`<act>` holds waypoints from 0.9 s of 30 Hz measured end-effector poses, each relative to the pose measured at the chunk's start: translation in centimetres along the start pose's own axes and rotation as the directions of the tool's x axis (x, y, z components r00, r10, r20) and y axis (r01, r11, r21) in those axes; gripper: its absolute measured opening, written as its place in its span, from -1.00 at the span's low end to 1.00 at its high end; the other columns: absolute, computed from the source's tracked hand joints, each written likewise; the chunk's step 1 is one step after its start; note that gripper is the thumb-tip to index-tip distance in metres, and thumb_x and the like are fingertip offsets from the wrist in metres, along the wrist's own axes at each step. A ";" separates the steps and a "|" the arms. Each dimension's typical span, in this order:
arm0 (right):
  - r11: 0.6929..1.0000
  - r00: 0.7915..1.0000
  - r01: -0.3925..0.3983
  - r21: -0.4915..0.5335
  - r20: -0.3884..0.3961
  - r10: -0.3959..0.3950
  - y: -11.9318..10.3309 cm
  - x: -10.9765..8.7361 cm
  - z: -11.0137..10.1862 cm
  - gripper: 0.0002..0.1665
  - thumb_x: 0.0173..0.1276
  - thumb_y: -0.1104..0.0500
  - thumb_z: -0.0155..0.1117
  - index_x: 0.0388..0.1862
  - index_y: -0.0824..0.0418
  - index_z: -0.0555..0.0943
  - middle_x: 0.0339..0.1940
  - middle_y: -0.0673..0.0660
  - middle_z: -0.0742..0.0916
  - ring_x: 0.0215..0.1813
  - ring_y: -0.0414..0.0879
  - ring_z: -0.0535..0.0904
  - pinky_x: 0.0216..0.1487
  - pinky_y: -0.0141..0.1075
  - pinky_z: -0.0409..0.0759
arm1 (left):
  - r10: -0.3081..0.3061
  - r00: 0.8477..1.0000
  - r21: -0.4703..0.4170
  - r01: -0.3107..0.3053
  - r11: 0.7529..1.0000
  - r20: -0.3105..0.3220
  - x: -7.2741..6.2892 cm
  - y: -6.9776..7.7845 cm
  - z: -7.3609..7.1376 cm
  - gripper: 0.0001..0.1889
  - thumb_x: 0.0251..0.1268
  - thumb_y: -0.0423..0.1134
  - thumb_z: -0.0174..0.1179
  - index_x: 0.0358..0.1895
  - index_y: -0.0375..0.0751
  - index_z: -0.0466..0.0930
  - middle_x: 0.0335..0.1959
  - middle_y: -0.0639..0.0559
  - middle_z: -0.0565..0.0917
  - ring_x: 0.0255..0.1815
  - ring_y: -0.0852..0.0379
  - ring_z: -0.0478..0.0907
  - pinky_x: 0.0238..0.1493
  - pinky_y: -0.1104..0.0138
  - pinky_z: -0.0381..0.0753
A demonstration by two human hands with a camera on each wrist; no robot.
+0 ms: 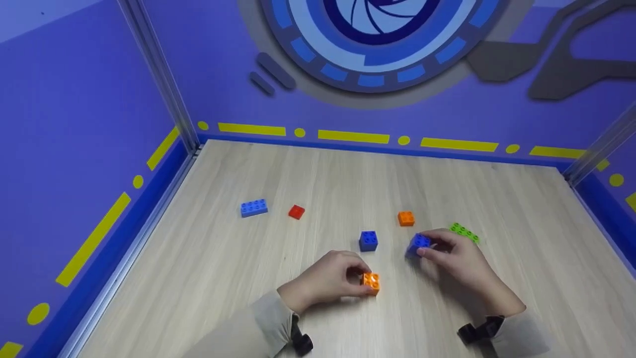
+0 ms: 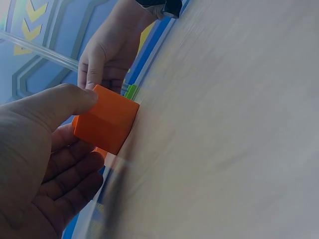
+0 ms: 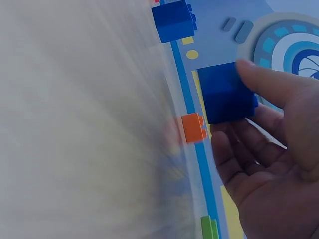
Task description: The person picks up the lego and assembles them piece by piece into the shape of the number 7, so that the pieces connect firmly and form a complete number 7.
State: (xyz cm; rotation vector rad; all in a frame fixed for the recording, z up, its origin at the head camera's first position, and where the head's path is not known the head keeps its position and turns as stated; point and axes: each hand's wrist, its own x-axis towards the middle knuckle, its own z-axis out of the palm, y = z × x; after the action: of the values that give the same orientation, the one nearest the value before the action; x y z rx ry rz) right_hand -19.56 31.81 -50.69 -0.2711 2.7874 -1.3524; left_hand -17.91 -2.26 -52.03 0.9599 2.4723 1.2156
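Observation:
My left hand (image 1: 333, 278) pinches an orange toy brick (image 1: 370, 284) between thumb and fingers, low over the front middle of the table. In the left wrist view the same orange brick (image 2: 107, 119) shows its smooth sides, with the thumb on its upper edge. To the right, my right hand (image 1: 459, 258) grips a dark blue brick (image 1: 420, 242) by its side, studs up. That blue brick (image 3: 226, 93) hangs between thumb and fingers in the right wrist view. Between and behind the hands stands a second dark blue brick (image 1: 368, 241).
Behind the right hand lie another orange brick (image 1: 406, 219) and a green brick (image 1: 465, 232), partly covered by that hand. Farther left are a red brick (image 1: 296, 212) and a long light blue brick (image 1: 254, 208). Blue printed walls (image 1: 348, 109) border the wooden table (image 1: 223, 278).

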 end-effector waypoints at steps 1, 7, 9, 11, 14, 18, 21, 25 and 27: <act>1.000 1.000 0.008 0.008 -0.010 -0.008 -0.1 0.0 0.0 -0.48 0.54 0.07 0.61 0.39 0.20 0.77 0.23 0.17 0.83 0.07 -0.31 0.66 0.07 -0.51 0.67 | -0.007 1.000 -0.002 0.007 1.000 0.002 0.0 0.0 -0.1 -0.67 0.42 0.04 0.62 0.04 -0.06 0.90 -0.07 0.24 0.86 -0.09 0.37 0.64 0.07 0.53 0.63; 0.998 0.997 0.035 0.056 -0.065 -0.031 -1.3 0.0 0.1 -0.51 0.59 0.07 0.57 0.41 0.17 0.78 0.31 0.19 0.82 0.10 -0.31 0.66 0.09 -0.55 0.68 | -0.049 0.999 -0.060 0.049 0.997 0.014 0.0 -0.1 -0.1 -0.66 0.40 0.07 0.63 0.06 -0.03 0.89 -0.07 0.29 0.84 -0.09 0.41 0.62 0.10 0.51 0.64; 0.997 0.997 0.047 0.065 -0.071 -0.042 -2.0 0.1 0.2 -0.50 0.60 0.06 0.56 0.42 0.17 0.77 0.34 0.21 0.81 0.10 -0.30 0.68 0.09 -0.55 0.70 | -0.057 0.998 -0.087 0.057 0.995 0.010 -0.1 -0.3 0.0 -0.66 0.39 0.05 0.64 0.06 -0.03 0.89 -0.08 0.29 0.84 -0.10 0.41 0.61 0.10 0.50 0.63; 0.995 0.996 0.061 0.077 -0.070 -0.055 -2.8 0.3 0.2 -0.49 0.60 0.06 0.55 0.43 0.18 0.77 0.35 0.22 0.81 0.11 -0.28 0.68 0.08 -0.55 0.71 | -0.047 0.999 -0.088 0.047 0.995 -0.003 -0.2 -0.4 0.0 -0.67 0.38 0.04 0.65 0.04 -0.03 0.89 -0.10 0.29 0.83 -0.11 0.42 0.61 0.08 0.51 0.64; 0.992 0.994 0.087 0.089 -0.069 -0.081 -4.2 0.4 0.1 -0.50 0.60 0.07 0.55 0.43 0.19 0.76 0.34 0.22 0.81 0.11 -0.27 0.68 0.08 -0.55 0.71 | -0.036 0.999 -0.095 0.035 0.995 -0.014 -0.2 -0.5 0.1 -0.68 0.38 0.02 0.65 0.04 -0.03 0.88 -0.14 0.26 0.80 -0.14 0.42 0.59 0.01 0.52 0.63; 0.987 0.992 0.114 0.116 -0.072 -0.106 -5.8 0.5 0.0 -0.49 0.60 0.11 0.55 0.43 0.21 0.76 0.36 0.23 0.80 0.12 -0.27 0.69 0.08 -0.55 0.71 | -0.021 1.000 -0.079 0.019 0.997 -0.019 0.0 -0.6 0.2 -0.68 0.38 0.01 0.65 0.04 -0.04 0.88 -0.16 0.26 0.76 -0.16 0.44 0.57 -0.05 0.55 0.61; 0.982 0.990 0.132 0.138 -0.067 -0.123 -6.6 0.3 0.2 -0.51 0.58 0.15 0.56 0.42 0.22 0.76 0.34 0.23 0.80 0.12 -0.25 0.70 0.05 -0.51 0.74 | -0.001 1.000 -0.059 0.000 0.998 -0.027 0.1 -0.6 0.3 -0.69 0.38 -0.01 0.65 0.04 -0.05 0.88 -0.16 0.24 0.76 -0.16 0.46 0.56 -0.06 0.55 0.61; 0.976 0.990 0.141 0.164 -0.042 -0.136 -7.3 -0.2 0.8 -0.55 0.57 0.17 0.56 0.37 0.20 0.78 0.24 0.22 0.83 0.08 -0.20 0.71 0.01 -0.46 0.76 | 0.004 1.000 -0.063 -0.005 0.998 -0.021 0.0 -0.8 0.3 -0.68 0.38 -0.01 0.65 0.04 -0.06 0.88 -0.18 0.19 0.77 -0.20 0.47 0.55 -0.11 0.56 0.61; 0.970 0.988 0.154 0.188 -0.026 -0.152 -7.4 -0.4 1.2 -0.56 0.56 0.20 0.57 0.36 0.21 0.78 0.21 0.22 0.84 0.09 -0.19 0.73 0.04 -0.44 0.77 | -0.002 1.000 -0.073 0.001 0.997 -0.019 -0.1 -0.9 0.3 -0.67 0.37 -0.01 0.66 0.05 -0.07 0.88 -0.18 0.19 0.77 -0.22 0.47 0.56 -0.14 0.57 0.61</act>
State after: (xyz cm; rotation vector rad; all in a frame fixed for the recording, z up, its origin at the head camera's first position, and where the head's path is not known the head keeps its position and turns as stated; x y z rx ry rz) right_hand -17.96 26.48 -45.68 -0.4809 2.6683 -1.6439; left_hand -18.13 -2.56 -52.91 0.9320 2.4239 1.3108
